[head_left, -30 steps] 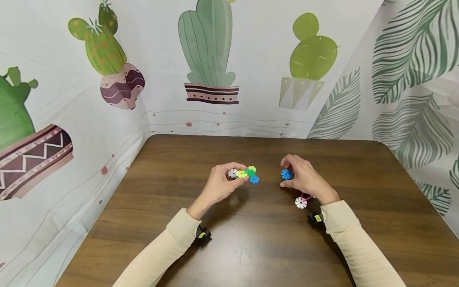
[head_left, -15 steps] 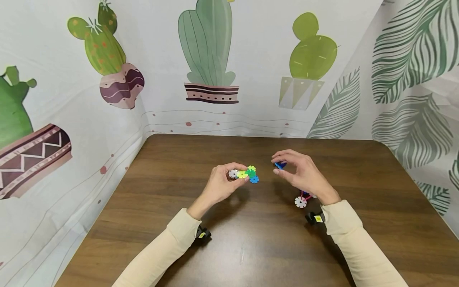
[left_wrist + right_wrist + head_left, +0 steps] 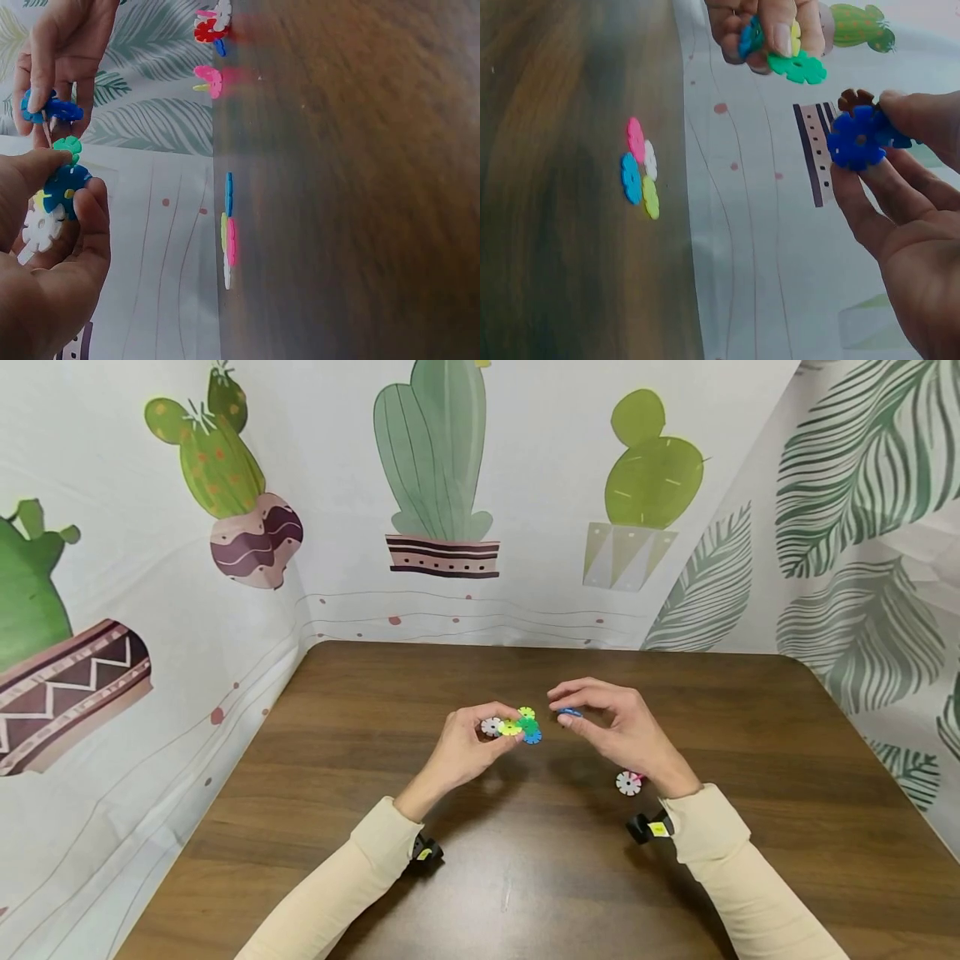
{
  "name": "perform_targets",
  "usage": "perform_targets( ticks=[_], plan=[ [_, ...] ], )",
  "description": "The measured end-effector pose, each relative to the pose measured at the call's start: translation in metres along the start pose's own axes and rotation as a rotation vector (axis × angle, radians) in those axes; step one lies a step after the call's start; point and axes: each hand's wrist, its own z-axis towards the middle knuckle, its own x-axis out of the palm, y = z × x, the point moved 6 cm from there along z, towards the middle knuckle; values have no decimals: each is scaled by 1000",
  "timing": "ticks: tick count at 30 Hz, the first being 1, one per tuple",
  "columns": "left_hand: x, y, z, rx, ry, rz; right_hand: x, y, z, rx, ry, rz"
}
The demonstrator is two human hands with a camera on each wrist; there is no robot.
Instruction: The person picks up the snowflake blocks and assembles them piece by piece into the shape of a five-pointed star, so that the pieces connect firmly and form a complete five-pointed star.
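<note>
My left hand (image 3: 467, 752) pinches a joined group of notched plastic building discs between thumb and fingers. A white disc (image 3: 491, 727), a yellow disc (image 3: 510, 727) and a green disc (image 3: 527, 727) show in it; in the left wrist view a blue disc (image 3: 66, 191) belongs to it too. Across a small gap, my right hand (image 3: 630, 731) holds a cluster of blue discs (image 3: 570, 712) between thumb and fingertips. The right wrist view shows a brown disc (image 3: 855, 97) behind a dark blue disc (image 3: 856, 141) there. The two groups are apart.
On the wooden table (image 3: 525, 877), a flat pink disc (image 3: 635, 139), white disc (image 3: 651, 159), light blue disc (image 3: 631, 180) and yellow disc (image 3: 651, 199) lie together. Near the right wrist lies a white disc (image 3: 628, 783) with a pink piece. A red-and-white disc cluster (image 3: 211, 30) stands farther off.
My right hand has moved left toward the left hand, and the blue discs have turned from face-on to edge-on in the head view. The left hand has barely shifted.
</note>
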Motion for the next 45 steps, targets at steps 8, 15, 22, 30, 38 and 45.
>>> perform_targets(
  ticks=[8,15,22,30,38,45],
  plan=[
    [1,-1,1,16,0,9,11,1,-1,86,70,116],
    [2,-3,-1,18,10,0,14,-4,-2,138,104,182],
    [4,-4,-2,10,21,-9,13,-13,-4,269,68,173],
    [3,-3,-2,18,6,-4,12,-15,-6,302,-63,178],
    [3,-2,-3,20,-40,-10,14,-17,-6,292,-88,228],
    [3,-1,-3,31,-69,-57,16,-19,-5,309,-88,257]
  ],
)
